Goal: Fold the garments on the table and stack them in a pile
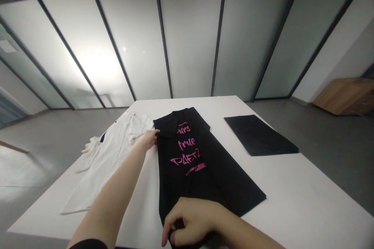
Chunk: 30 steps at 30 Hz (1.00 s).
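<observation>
1. Right hand (191,220), nearest the camera, curls loosely above the near end of the black T-shirt (208,160); whether it grips cloth, I cannot tell.
2. Farther off, the left hand (151,139) pinches the edge of the sleeve (167,127) beside it.
3. Lengthwise, the shirt runs away from the right hand, right of the left hand.
4. White garments (112,155) crowd the left forearm; more tabletop (288,198) shows rightward, below folded black cloth (260,136).
</observation>
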{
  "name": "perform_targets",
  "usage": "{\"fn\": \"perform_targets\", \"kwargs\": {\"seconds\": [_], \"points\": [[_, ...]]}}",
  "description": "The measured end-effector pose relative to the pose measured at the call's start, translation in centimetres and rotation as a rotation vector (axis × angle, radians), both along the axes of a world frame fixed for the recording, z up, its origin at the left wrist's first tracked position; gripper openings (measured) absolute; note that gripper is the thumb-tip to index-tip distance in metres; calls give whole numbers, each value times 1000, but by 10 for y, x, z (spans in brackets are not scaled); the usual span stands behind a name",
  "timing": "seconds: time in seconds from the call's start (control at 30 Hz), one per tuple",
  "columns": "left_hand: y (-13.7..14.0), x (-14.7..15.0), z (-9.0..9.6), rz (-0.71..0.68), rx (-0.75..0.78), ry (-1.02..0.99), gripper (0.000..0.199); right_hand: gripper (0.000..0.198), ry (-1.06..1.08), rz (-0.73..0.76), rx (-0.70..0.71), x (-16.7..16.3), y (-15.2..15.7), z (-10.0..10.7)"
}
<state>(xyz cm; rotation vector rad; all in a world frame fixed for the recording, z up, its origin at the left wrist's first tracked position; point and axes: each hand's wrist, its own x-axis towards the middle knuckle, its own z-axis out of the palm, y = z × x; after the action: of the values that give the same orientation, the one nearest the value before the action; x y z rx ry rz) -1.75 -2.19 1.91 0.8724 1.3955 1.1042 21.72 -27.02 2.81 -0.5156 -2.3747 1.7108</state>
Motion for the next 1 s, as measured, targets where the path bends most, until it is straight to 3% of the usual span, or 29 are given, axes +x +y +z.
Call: {"fn": "perform_targets", "kwargs": {"seconds": [0.17,0.23,0.3,0.4,0.57,0.7,0.8,1.0], "points": [[31,13,10,50,57,124,13,29,-112,26,-7,16,12,6],[43,24,16,43,107,156,14,23,-191,37,-124,33,20,12],[53,41,20,12,167,183,17,18,-298,26,-332,54,29,18],[61,73,18,-71,259,239,30,29,-404,-36,-509,87,41,27],[52,122,-4,-193,400,424,59,32,-346,-363,-284,110,53,34],[39,141,-24,-326,495,677,51,48,-427,-589,-149,98,56,25],[30,145,-35,-398,519,892,41,53,-491,-612,-43,90,56,14],[29,137,-43,-430,518,1200,47,37,-368,-611,233,79,55,2]]}}
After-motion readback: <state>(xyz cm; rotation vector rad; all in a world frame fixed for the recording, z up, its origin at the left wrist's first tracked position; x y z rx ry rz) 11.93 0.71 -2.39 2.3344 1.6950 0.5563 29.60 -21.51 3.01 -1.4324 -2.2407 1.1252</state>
